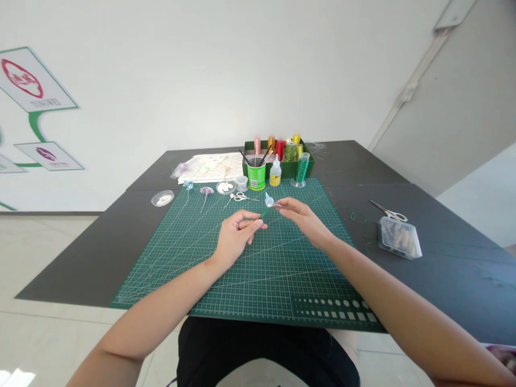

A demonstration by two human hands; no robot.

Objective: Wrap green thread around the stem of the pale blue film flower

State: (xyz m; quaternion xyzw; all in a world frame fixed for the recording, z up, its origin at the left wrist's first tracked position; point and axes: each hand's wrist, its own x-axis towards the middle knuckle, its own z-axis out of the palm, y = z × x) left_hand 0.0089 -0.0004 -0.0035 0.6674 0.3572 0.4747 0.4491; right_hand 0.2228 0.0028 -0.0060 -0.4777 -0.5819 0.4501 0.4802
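My left hand (pixel 238 232) is closed in a pinch on the green stem (pixel 263 214) of a small artificial flower. At the stem's top sits a pale blue flower head (pixel 269 200), tilted a little. My right hand (pixel 300 214) has its thumb and fingers pinched at the right side of the flower head, on what looks like a pale petal (pixel 277 205). Both hands are above the green cutting mat (pixel 258 274). How firmly the right fingertips grip the petal is too small to tell.
Behind the hands stand a green can of brushes (pixel 257 177), a glue bottle (pixel 275 173), a green thread spool (pixel 301 171) and a box of spools (pixel 287 170). Small scissors (pixel 241 196) and finished-looking flowers (pixel 207 191) lie left. Other scissors (pixel 397 216) and a clear plastic box (pixel 399 237) are right.
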